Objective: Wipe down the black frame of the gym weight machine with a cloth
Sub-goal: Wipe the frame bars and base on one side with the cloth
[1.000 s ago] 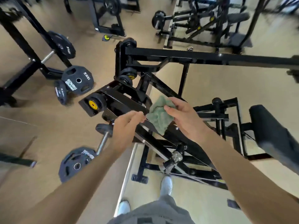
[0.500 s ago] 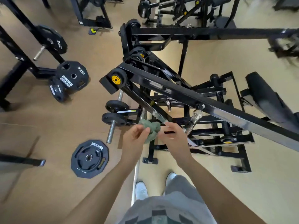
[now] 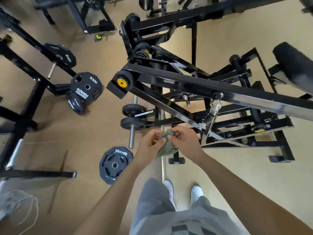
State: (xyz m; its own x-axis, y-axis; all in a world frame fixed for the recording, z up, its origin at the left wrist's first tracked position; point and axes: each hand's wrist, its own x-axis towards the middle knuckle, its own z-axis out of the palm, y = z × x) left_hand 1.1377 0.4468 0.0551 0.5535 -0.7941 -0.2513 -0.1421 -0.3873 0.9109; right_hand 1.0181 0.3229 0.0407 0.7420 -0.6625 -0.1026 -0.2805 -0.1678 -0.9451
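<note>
Green cloth (image 3: 166, 146) bunched between both hands, off the black frame (image 3: 211, 87)

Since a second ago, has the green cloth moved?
Yes. The cloth has come away from the sloping frame bar, toward the person's shoes.

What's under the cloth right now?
The green cloth, pinched by the left hand and the right hand, hangs above the metal floor strip, beside a frame foot. The floor directly behind the cloth is covered and cannot be seen.
</note>
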